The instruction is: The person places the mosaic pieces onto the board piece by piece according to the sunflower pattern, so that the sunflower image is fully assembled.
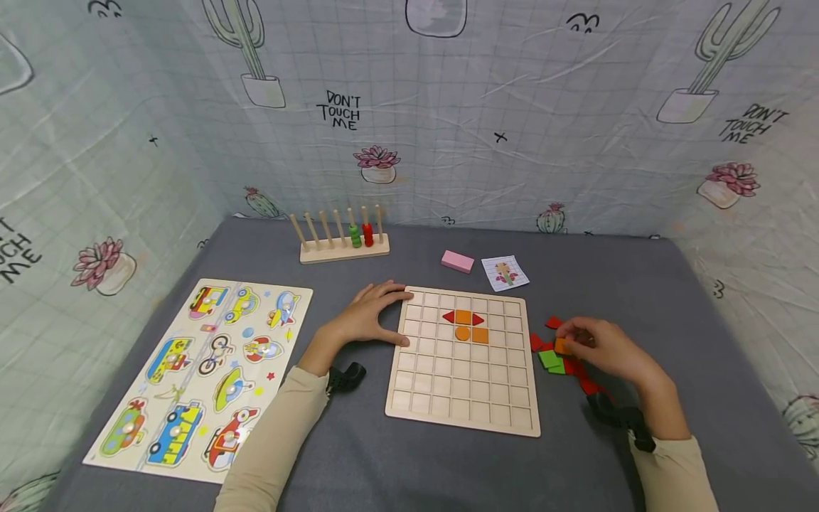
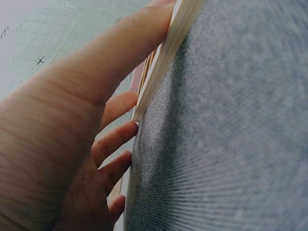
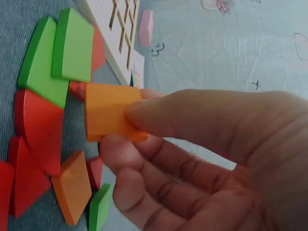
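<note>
My right hand [image 1: 604, 348] pinches an orange square tile [image 3: 107, 108] between thumb and fingers, over the loose pieces right of the board. Among those pieces are green tiles [image 3: 74, 45], red tiles [image 3: 41, 130] and another orange tile [image 3: 72, 187]. The wooden grid board [image 1: 461, 398] lies flat in the middle. Near its top sit two red triangles [image 1: 449, 316], two orange squares [image 1: 480, 336] and an orange circle [image 1: 462, 333]. With fingers spread, my left hand [image 1: 367, 316] touches the board's left edge by thumb and index finger.
A picture card [image 1: 517, 279] and a pink block [image 1: 457, 261] lie behind the board. Farther left stands a wooden peg rack [image 1: 345, 251] with green and red beads. A vehicle puzzle board [image 1: 246, 377] covers the table's left side. Printed cloth [image 1: 435, 178] hangs around the table.
</note>
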### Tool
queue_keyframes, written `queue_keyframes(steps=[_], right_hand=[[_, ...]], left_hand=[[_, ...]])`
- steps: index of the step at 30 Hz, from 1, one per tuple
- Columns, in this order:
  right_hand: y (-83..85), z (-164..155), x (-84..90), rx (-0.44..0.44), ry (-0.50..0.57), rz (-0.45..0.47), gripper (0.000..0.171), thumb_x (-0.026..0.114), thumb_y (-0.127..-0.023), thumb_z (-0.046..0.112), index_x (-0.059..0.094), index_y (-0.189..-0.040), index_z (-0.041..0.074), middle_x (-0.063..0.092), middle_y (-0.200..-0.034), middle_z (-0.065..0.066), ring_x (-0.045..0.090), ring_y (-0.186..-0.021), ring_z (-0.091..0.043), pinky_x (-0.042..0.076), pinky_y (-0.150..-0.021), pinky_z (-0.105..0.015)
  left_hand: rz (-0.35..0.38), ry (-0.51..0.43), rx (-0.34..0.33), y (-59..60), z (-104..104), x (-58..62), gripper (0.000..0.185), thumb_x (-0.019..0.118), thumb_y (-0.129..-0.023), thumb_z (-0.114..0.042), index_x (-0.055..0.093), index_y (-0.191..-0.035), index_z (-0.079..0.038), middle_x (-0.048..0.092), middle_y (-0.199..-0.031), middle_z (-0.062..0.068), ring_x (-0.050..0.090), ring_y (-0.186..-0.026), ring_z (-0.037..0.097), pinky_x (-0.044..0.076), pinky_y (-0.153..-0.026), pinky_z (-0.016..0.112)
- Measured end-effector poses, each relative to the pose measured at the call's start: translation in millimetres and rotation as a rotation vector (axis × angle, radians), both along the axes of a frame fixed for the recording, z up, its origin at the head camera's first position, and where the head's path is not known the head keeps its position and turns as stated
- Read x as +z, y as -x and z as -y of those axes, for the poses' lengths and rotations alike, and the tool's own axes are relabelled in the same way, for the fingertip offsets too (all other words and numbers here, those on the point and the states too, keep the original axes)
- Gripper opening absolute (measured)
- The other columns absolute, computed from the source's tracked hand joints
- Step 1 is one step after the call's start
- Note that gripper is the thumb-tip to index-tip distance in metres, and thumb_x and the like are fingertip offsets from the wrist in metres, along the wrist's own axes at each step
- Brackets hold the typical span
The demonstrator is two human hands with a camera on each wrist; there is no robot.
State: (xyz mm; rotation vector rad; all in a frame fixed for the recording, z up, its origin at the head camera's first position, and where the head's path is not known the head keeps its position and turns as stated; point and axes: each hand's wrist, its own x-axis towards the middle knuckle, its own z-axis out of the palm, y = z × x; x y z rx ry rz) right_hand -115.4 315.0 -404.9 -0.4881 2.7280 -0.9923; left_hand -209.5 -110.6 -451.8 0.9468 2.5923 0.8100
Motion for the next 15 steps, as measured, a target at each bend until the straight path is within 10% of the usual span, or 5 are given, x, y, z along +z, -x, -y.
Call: queue_keyframes(steps=[15], right_hand=[[6.1,32.5,4.2,0.077,0.06,-0.033,0.016,0.064,-0.093,0.002,0.068,-0.109,-0.001,0.063,-0.092,-0.003,0.057,-0.077,-0.008,0.054,-0.068,-0.024]], left_hand=[[0.004,-0.01,0.001,-1.1,0.6,1.8,0.087,0.083,-0.075,-0.045,0.044,-0.148,-0.016,0.03,-0.157,0.01,0.017,-0.149,0.03,0.001,-0.121,0.053]])
